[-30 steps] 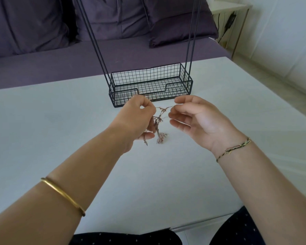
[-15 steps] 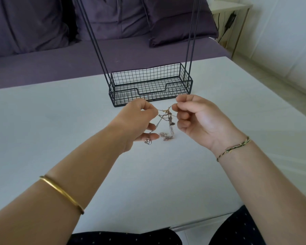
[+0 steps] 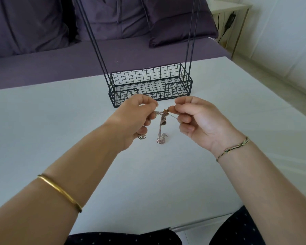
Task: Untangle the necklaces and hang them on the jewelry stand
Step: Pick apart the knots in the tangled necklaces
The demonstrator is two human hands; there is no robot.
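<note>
Above the white table (image 3: 42,129), both hands pinch the tangled necklaces (image 3: 162,124).

Knotted necklaces (image 3: 162,121) at frame centre, black wire jewelry stand (image 3: 149,85) just behind.
Thin chains hang in one twisted clump, its end touching the counter (image 3: 60,121); stand upright.

necklaces (image 3: 160,138): fine shiny metal chain, silver and rose-gold tones; jewelry stand (image 3: 145,76): matt black coated wire mesh; table (image 3: 60,121): smooth matt white top; sofa (image 3: 42,68): soft purple cloth; bangle (image 3: 60,192): polished gold metal; bracelet (image 3: 233,149): braided thread.
</note>
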